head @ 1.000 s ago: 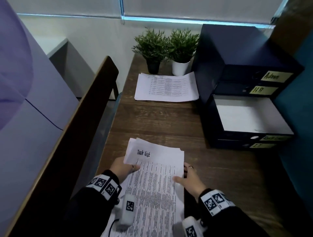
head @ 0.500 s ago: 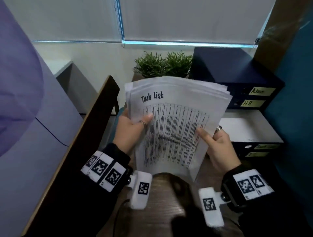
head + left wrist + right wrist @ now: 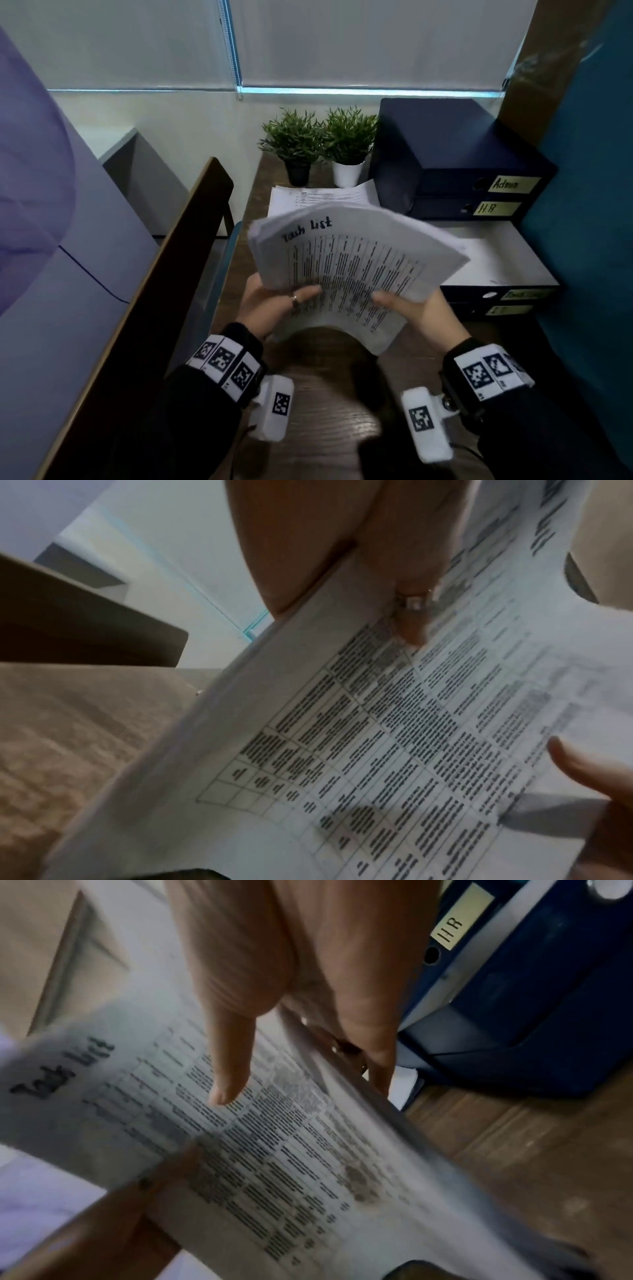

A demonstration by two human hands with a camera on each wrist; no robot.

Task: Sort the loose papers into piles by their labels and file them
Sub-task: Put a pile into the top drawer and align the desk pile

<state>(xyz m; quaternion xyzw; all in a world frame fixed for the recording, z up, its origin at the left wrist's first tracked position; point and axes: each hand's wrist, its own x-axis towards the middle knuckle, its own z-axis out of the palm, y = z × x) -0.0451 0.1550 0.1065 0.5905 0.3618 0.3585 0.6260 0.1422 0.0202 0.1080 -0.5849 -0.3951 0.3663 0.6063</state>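
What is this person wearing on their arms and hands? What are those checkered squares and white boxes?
Both arms wear black sleeves. Each wrist carries a white band printed with black square codes, and a white boxy camera unit bearing one more code hangs below it. The left hand wears a ring on the thumb. The right hand is bare in the head view.

Table text on paper stack [image 3: 349,270] blurred, unreadable; lowest two binder labels [image 3: 520,301] illegible, possibly handwritten; fingers behind stack hidden.

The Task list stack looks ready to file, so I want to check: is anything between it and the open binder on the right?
Nothing visible. Both hands hold the Task list stack in the air, its far right corner already over the open binder.
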